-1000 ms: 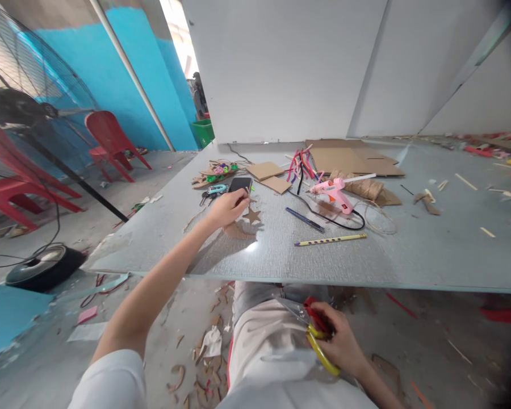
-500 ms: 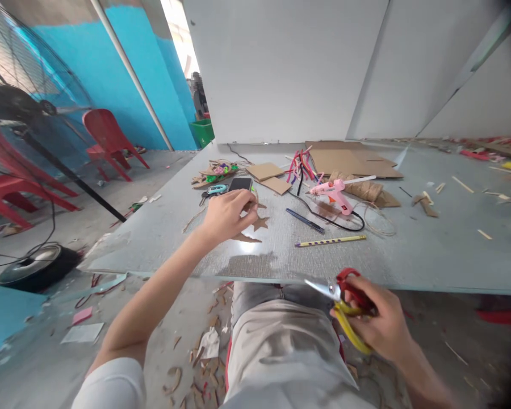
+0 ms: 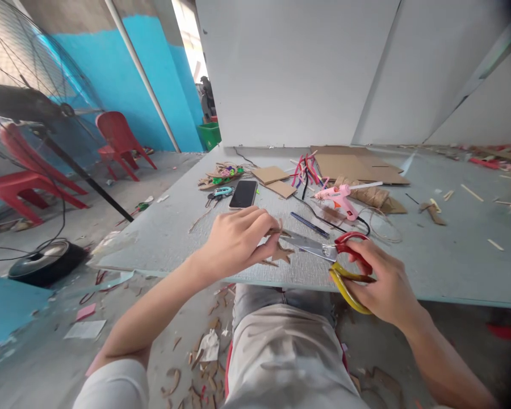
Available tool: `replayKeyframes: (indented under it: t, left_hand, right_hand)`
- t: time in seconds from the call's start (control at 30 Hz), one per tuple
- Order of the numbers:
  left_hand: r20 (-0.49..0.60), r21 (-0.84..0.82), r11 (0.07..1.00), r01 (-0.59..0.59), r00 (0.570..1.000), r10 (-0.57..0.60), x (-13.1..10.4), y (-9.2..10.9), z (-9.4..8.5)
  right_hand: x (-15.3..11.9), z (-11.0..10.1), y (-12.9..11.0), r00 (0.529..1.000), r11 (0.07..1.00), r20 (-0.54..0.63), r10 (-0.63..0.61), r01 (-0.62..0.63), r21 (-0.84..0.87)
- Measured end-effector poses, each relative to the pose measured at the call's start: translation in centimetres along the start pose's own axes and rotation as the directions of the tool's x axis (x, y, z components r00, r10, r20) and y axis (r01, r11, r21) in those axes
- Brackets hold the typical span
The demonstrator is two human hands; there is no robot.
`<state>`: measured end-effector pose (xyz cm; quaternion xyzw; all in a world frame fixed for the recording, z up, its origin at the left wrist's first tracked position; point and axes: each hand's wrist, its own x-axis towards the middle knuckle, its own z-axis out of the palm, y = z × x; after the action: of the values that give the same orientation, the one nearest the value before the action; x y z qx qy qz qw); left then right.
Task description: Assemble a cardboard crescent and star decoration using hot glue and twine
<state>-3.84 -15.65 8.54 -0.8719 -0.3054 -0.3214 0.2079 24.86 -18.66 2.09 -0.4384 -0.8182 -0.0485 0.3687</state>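
Pinched in my left hand is a cut piece of brown cardboard with pointed ends, held just above the table's near edge. My fingers cover much of it. My right hand grips scissors with one red and one yellow handle. Their blades point left and reach the cardboard by my left fingertips; whether they touch it I cannot tell. Beyond my hands lie a dark blue pen and a black phone. The yellow pencil is mostly hidden behind the scissors.
A pink glue gun with a black cord lies beside a roll of twine. Behind are cardboard sheets and colourful pipe cleaners. Keys sit left of the phone. Scraps litter the floor; red chairs stand left.
My left hand has moved right and nearer with the cardboard, uncovering the phone. My right hand has raised the scissors from below the table edge up to the cardboard.
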Motion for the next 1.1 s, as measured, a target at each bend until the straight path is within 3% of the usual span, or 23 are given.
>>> replayKeyframes:
  t: [0.6,1.1]
  left_hand:
    - [0.010,0.037,0.999,0.004,1.000,-0.004,-0.3,-0.1,0.9]
    - [0.122,0.012,1.000,0.013,0.992,-0.015,0.3,-0.6,1.4]
  right_hand:
    - [0.2,-0.9,1.1,0.996,0.993,-0.002,-0.084,0.084,-0.080]
    - [1.9,-1.3,2.5,0.978,0.961,0.102,-0.182,0.199,-0.193]
